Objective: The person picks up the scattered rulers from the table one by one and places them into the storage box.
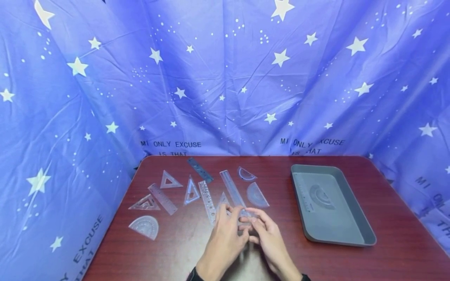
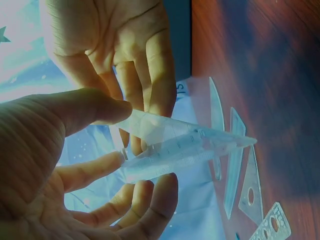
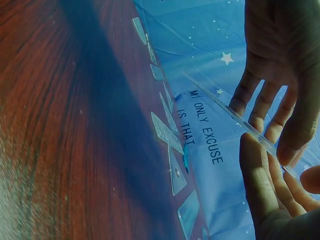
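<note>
Left grip (image 1: 224,236); clear triangle (image 2: 180,142) partly within

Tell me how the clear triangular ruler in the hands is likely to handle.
The clear triangular ruler is probably stiff, since it looks straight edge-on in the right wrist view. Being so thin, it seems likely to be light. Its smooth, glossy-looking surface may prove slippery.

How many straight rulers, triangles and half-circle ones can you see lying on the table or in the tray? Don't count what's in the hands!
Straight rulers: 5 (4 on the table, 1 in the tray)
Triangles: 4 (all on the table)
Half-circle protractors: 4 (3 on the table, 1 in the tray)
Total: 13
</note>
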Action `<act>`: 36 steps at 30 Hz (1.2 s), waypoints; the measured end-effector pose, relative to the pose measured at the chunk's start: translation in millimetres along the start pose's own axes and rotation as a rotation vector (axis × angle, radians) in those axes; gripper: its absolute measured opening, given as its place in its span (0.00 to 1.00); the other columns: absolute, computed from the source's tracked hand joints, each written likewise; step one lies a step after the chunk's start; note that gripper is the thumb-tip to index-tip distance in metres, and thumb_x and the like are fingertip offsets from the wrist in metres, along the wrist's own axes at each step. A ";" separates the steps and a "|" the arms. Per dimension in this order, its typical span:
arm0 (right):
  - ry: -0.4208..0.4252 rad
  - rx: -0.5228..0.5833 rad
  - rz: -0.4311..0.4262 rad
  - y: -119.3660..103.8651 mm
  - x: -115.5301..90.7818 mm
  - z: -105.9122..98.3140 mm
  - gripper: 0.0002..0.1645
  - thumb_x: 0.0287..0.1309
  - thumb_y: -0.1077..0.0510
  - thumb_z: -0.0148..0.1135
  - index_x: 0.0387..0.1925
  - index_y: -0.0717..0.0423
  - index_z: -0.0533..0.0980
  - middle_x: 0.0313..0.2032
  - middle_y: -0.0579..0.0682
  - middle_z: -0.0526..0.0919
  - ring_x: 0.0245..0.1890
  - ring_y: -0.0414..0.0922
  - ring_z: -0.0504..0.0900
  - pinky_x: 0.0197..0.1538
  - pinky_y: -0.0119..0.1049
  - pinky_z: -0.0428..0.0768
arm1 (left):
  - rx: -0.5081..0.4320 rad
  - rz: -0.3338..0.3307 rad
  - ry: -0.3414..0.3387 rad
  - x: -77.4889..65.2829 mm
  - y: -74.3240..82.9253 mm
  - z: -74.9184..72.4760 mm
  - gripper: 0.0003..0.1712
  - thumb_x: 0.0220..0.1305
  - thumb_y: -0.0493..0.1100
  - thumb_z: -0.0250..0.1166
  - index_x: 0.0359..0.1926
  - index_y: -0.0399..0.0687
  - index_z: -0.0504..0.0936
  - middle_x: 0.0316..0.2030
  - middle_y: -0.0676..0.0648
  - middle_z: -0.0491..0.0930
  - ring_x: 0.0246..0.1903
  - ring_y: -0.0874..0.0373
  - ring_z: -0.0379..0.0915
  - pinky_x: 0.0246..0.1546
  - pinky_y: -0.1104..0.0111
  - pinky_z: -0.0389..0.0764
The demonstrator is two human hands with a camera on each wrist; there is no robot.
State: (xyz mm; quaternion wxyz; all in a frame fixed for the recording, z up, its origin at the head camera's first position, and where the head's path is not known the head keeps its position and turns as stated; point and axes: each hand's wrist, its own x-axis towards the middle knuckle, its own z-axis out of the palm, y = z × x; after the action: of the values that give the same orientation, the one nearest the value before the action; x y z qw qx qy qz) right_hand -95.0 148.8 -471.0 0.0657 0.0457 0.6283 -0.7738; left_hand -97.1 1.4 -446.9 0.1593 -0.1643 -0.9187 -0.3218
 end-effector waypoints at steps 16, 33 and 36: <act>0.040 -0.239 -0.063 -50.2 26.5 -56.5 0.18 0.76 0.68 0.44 0.57 0.75 0.74 0.34 0.54 0.87 0.26 0.44 0.86 0.28 0.37 0.87 | 0.077 -0.052 -0.057 3.6 -6.8 -6.0 0.24 0.73 0.49 0.68 0.66 0.47 0.82 0.53 0.43 0.83 0.48 0.50 0.84 0.42 0.54 0.89; 0.162 -0.774 -0.097 -119.5 82.7 -190.5 0.24 0.83 0.58 0.40 0.61 0.74 0.73 0.36 0.50 0.83 0.29 0.38 0.84 0.32 0.37 0.87 | 0.080 -0.229 -0.055 -3.6 -55.6 -27.8 0.10 0.70 0.43 0.70 0.48 0.46 0.88 0.47 0.44 0.83 0.48 0.47 0.81 0.43 0.48 0.87; 0.153 -0.802 -0.053 -121.2 97.1 -207.8 0.26 0.84 0.56 0.39 0.61 0.75 0.72 0.36 0.49 0.82 0.29 0.37 0.84 0.32 0.37 0.87 | 0.075 -0.253 -0.066 -4.6 -57.6 -28.9 0.09 0.70 0.44 0.69 0.48 0.47 0.88 0.47 0.45 0.83 0.48 0.48 0.81 0.41 0.47 0.86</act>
State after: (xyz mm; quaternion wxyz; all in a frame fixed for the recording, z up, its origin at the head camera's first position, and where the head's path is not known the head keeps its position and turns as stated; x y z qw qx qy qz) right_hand -212.6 372.3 -411.6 0.0113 0.0578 0.8843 -0.4632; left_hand -110.8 -60.7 -458.3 0.0930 -0.0517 -0.9482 -0.2993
